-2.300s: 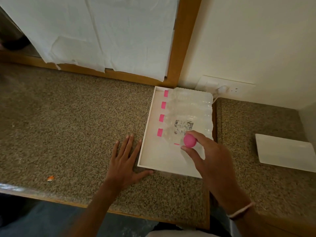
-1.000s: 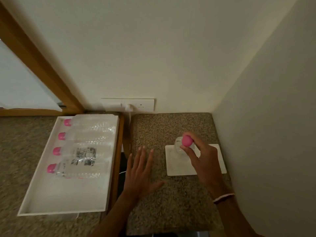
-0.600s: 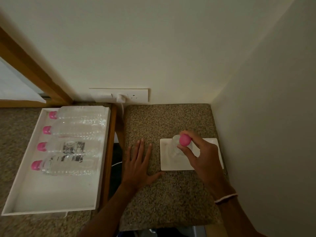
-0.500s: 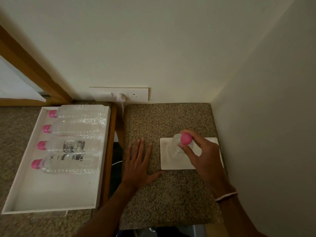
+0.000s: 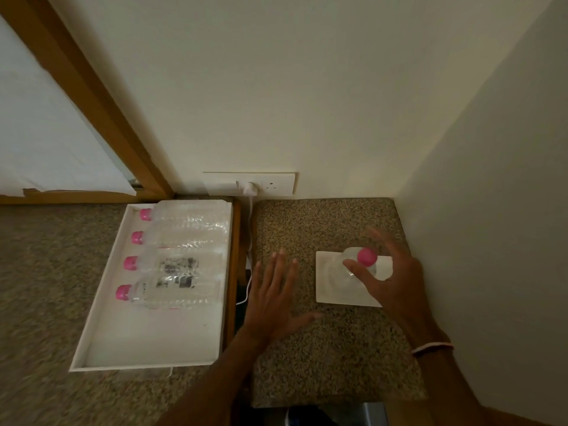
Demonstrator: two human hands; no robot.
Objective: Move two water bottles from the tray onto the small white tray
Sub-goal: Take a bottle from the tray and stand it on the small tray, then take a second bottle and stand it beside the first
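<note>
A clear water bottle with a pink cap (image 5: 366,256) stands upright on the small white tray (image 5: 330,292), on the right speckled counter. My right hand (image 5: 395,281) hovers around its top with fingers spread apart; the thumb is close to the neck and the grip looks released. My left hand (image 5: 273,299) lies flat and open on the counter just left of the small tray. The large white tray (image 5: 153,336) on the left counter holds several more bottles (image 5: 178,289), lying on their sides with pink caps pointing left.
A dark gap with a wooden edge (image 5: 235,272) separates the two counters, and a white cable runs down it from a plugged wall socket (image 5: 250,187). Walls close in behind and to the right of the small tray. A wooden frame (image 5: 92,96) rises at the back left.
My right hand carried a bottle from the large tray to the small white tray, stood it there, and has now opened its fingers. My left hand shifted onto the right counter.
</note>
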